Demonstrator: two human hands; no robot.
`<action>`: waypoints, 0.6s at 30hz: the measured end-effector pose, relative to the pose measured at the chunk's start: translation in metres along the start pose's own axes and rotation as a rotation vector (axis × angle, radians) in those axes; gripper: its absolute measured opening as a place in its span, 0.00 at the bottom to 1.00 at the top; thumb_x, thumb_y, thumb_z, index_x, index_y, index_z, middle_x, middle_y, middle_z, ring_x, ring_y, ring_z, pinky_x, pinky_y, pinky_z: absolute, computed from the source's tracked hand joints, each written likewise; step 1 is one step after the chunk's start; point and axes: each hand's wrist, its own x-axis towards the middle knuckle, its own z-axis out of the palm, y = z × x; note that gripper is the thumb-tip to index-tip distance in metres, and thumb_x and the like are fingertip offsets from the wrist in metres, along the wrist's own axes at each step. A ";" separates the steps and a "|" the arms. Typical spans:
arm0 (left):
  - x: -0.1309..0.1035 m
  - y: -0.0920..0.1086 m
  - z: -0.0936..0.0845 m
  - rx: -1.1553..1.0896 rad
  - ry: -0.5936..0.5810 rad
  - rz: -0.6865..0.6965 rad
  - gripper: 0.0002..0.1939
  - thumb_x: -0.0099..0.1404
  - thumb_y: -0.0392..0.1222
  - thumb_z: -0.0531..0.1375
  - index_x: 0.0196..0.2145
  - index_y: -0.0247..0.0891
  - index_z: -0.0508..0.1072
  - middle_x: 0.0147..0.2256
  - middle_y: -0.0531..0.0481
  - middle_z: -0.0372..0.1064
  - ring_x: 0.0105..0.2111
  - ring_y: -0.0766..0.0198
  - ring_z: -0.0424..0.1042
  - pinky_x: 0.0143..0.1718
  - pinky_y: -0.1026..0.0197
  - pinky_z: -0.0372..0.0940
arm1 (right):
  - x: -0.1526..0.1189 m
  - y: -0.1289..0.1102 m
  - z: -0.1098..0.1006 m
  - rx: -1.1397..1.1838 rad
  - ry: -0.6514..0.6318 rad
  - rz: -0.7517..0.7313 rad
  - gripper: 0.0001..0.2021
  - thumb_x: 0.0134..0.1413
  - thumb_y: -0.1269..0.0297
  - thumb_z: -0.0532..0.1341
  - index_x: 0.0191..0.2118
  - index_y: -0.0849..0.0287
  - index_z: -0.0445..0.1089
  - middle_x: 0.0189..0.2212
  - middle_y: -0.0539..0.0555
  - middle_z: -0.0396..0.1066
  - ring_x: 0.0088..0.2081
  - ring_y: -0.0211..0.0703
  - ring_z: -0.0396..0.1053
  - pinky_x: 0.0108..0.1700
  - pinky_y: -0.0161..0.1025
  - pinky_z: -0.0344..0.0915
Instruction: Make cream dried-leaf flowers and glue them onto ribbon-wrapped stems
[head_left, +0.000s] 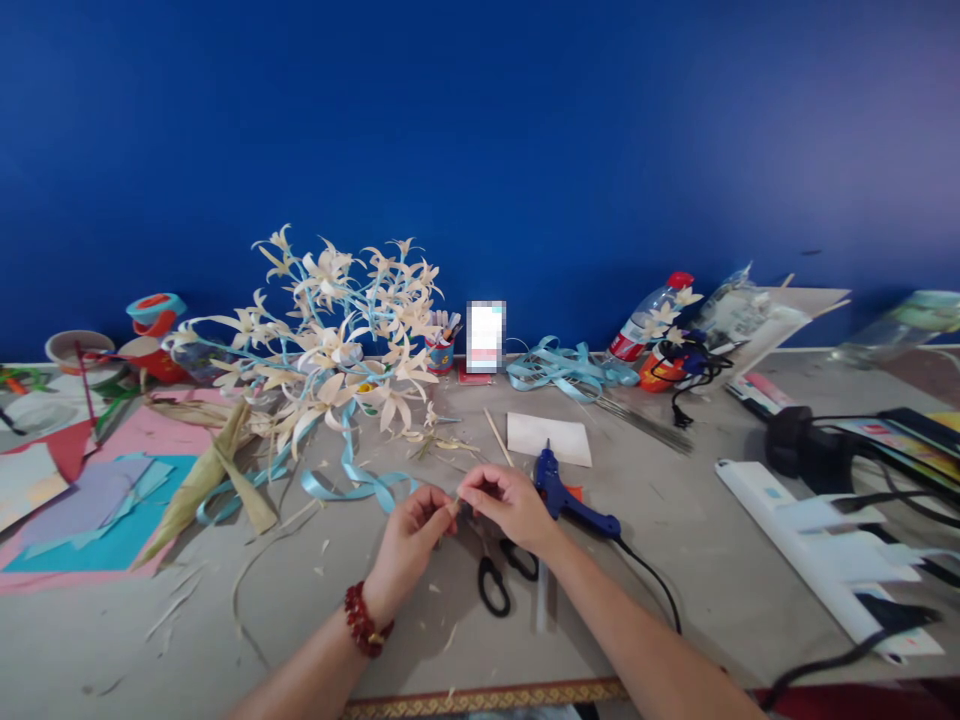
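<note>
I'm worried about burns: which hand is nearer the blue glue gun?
Right. The right hand is close beside the blue glue gun, on its left; the left hand is farther left.

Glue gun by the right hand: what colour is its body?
The glue gun has a blue body; the head view shows it best.

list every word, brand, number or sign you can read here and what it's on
No text reads clearly.
Red-capped bottle: pale marks on its red label, too blurred.
Pen cup: printed pattern, too small.
Upright bright rectangle: pixelated, unreadable.
Power strip: markings too small.
Colourful printed item at far right: too blurred.
</note>
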 end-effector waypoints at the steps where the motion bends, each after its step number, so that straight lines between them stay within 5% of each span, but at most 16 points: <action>1: 0.000 0.000 0.000 0.000 -0.002 0.001 0.13 0.59 0.49 0.63 0.27 0.37 0.69 0.21 0.55 0.65 0.22 0.69 0.59 0.25 0.66 0.52 | 0.000 0.000 0.000 0.004 -0.002 -0.003 0.12 0.56 0.57 0.63 0.30 0.60 0.72 0.23 0.49 0.69 0.25 0.36 0.65 0.29 0.32 0.61; 18: 0.000 -0.002 -0.001 -0.031 -0.014 0.008 0.12 0.60 0.48 0.63 0.27 0.37 0.70 0.21 0.54 0.66 0.22 0.69 0.58 0.25 0.66 0.52 | 0.000 -0.001 -0.003 0.073 -0.003 -0.065 0.11 0.56 0.57 0.63 0.32 0.60 0.76 0.27 0.52 0.74 0.26 0.36 0.67 0.30 0.33 0.63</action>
